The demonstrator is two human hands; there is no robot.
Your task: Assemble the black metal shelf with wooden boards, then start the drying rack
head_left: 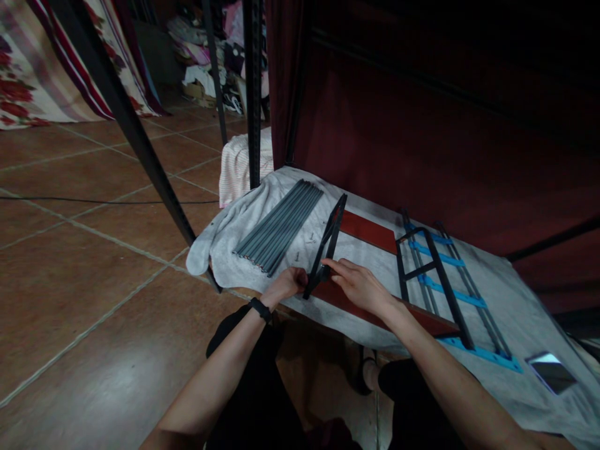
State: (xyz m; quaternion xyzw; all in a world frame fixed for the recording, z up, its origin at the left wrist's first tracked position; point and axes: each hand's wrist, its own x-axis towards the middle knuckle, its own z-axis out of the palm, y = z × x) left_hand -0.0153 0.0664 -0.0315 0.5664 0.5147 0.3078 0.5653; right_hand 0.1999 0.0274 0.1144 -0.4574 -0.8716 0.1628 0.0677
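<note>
A black metal frame (330, 240) stands upright at the left ends of two reddish-brown boards, the far board (368, 231) and the near board (347, 301). My left hand (291, 282) is closed at the outer side of the frame's near lower corner; whatever its fingertips pinch is too small to tell. On the inner side, my right hand (359, 284) grips the same frame, thumb and index finger against its bar. At the boards' other ends stands a second black metal frame (434, 265). A few small screws (310, 238) lie on the cloth left of the first frame.
Grey metal tubes (281, 228) lie side by side on the grey cloth (225, 250). Blue slatted parts with grey rods (447, 284) lie at the right. A phone (552, 373) rests near the right edge. A black post (135, 137) rises at the left.
</note>
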